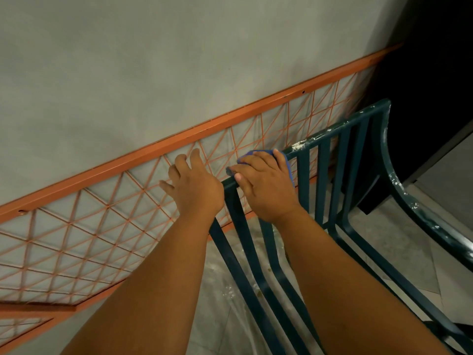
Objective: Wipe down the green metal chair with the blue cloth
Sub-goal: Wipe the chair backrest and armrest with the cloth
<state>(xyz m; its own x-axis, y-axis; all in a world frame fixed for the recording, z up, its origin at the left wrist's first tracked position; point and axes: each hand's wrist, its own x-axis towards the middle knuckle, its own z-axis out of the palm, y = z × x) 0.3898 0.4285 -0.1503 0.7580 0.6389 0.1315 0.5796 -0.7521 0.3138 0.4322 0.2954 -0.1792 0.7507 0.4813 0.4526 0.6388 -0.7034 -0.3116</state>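
Note:
The green metal chair (340, 129) has a slatted back and a curved armrest, both flecked with white paint. Its top rail runs from centre to upper right. My right hand (263, 185) presses the blue cloth (285, 160) onto the left part of that rail, fingers wrapped over the cloth. My left hand (194, 185) rests at the left end of the rail, fingers spread and holding nothing. Most of the cloth is hidden under my right hand.
An orange metal frame with wire lattice (102, 226) leans on the grey wall (153, 73) right behind the chair. Clear plastic sheeting (230, 290) covers the tiled floor under the seat. A dark opening (435, 73) lies at the upper right.

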